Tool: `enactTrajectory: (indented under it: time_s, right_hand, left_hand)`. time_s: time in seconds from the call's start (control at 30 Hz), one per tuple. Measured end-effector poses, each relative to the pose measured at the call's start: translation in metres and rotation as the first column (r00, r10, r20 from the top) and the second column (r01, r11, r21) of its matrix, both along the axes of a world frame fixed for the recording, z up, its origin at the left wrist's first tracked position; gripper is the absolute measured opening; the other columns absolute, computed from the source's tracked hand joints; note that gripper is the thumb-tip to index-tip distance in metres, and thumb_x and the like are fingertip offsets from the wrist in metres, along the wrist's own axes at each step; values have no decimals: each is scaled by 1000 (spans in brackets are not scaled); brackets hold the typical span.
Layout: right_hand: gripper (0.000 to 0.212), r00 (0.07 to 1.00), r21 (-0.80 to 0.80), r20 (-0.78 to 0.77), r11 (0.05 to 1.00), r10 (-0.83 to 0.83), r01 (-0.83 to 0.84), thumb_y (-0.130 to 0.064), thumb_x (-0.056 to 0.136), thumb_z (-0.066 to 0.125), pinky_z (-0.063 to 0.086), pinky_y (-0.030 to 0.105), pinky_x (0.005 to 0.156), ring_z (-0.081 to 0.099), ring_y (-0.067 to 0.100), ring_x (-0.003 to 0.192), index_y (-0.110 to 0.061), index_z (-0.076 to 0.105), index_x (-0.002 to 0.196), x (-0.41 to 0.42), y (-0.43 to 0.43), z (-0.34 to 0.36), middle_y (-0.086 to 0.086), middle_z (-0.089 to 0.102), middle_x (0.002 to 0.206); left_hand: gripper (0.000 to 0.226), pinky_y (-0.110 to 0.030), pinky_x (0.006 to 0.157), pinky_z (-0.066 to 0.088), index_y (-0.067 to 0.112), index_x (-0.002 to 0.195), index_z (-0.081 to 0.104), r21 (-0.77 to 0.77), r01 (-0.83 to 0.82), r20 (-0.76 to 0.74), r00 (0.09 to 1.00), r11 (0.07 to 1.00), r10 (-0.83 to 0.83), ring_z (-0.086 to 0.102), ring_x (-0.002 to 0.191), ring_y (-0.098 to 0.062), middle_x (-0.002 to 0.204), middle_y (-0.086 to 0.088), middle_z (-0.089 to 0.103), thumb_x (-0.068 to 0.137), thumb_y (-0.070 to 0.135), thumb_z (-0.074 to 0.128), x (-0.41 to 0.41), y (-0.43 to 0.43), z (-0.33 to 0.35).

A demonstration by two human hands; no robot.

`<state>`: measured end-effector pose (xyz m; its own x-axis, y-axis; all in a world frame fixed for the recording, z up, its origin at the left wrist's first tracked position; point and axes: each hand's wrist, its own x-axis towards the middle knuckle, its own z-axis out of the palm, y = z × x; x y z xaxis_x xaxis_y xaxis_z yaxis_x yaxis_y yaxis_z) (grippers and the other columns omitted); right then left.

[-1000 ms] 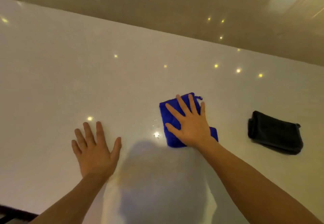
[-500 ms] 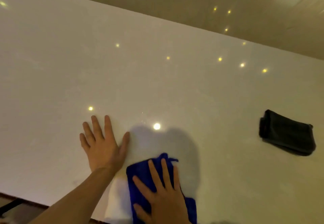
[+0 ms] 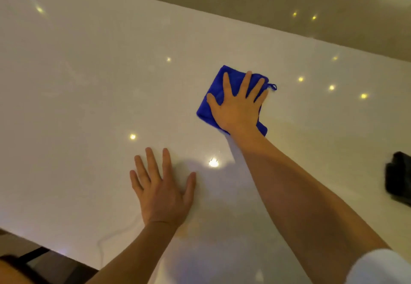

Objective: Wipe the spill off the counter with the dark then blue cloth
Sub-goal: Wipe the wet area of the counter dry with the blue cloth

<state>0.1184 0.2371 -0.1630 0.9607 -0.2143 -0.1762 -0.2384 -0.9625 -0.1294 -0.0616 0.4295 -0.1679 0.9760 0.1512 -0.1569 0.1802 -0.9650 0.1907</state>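
Right hand (image 3: 239, 108) open, fingers spread, palm pressing folded blue microfibre cloth (image 3: 216, 96) flat on glossy white counter (image 3: 89, 83). Left hand (image 3: 162, 189) open, flat on counter near front edge.

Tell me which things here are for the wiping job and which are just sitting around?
For the job:
- folded bright blue cloth, pressed flat under the right hand
- folded dark cloth, lying apart at the right edge
- glossy white counter
- left hand, flat on the counter

Just lying about:
- nothing; only the yellow light reflections on the surface
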Motion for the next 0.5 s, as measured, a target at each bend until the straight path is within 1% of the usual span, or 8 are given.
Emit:
enactTrajectory:
  time_s: [0.07,0.13,0.2,0.27,0.3,0.33,0.4,0.5]
  right_hand:
    - [79,997,-10,18,997,79,-79,-75,93,17,1,69,121,-5,57,150,-36,11,162,-13,13,4,25,0,169]
    - [75,977,0,26,977,213,-213,-73,94,17,3,69,121,-3,56,150,-39,13,160,-55,24,8,23,4,169]
    - [71,940,53,20,938,342,-342,-72,95,23,7,70,120,-2,56,151,-42,18,159,-121,37,14,21,10,169]
    - [68,905,101,-1,901,425,-422,-72,95,32,13,72,119,3,56,151,-43,27,157,-192,39,17,20,19,168]
    - [68,894,98,-26,892,447,-442,-73,94,33,15,72,118,7,56,150,-45,27,156,-224,36,20,19,21,167]
    - [67,883,76,-70,886,463,-458,-74,94,31,15,72,117,10,56,149,-47,26,155,-252,28,21,18,23,167]
    - [68,874,11,-147,885,462,-466,-74,93,32,13,69,114,17,56,148,-46,28,155,-294,10,24,17,26,166]
    - [75,891,5,-231,916,391,-401,-71,84,45,9,62,114,17,54,148,-42,36,153,-327,1,32,19,29,165]
  left_hand:
    - [82,-52,123,-3,26,158,13,-12,7,5,1000,1000,-7,-7,154,-36,168,-13,5,91,74,18,1,3,3]
    - [75,-52,124,-1,24,156,22,-69,14,38,999,998,-11,-4,155,-35,168,-12,10,95,67,16,-1,4,9]
    - [69,-52,125,3,19,151,36,-227,-16,101,994,974,40,4,155,-34,166,-12,19,97,58,20,-6,4,21]
    - [66,-56,123,12,10,142,49,-401,-33,174,978,916,112,18,152,-36,160,-16,32,93,51,33,-7,9,29]
    - [65,-57,122,14,8,139,51,-420,-16,207,972,907,113,21,150,-37,159,-18,35,91,50,39,-5,15,32]
    - [66,-56,122,13,11,141,48,-386,-15,212,972,922,105,19,151,-36,160,-17,33,89,51,44,-4,24,32]
    - [74,-55,123,3,20,151,29,-231,-82,120,986,969,112,2,154,-36,167,-12,15,90,60,41,-5,47,29]
    - [92,-61,121,-6,21,158,1,-9,-151,-70,986,988,150,-18,151,-41,168,-12,-10,87,76,21,-15,78,20]
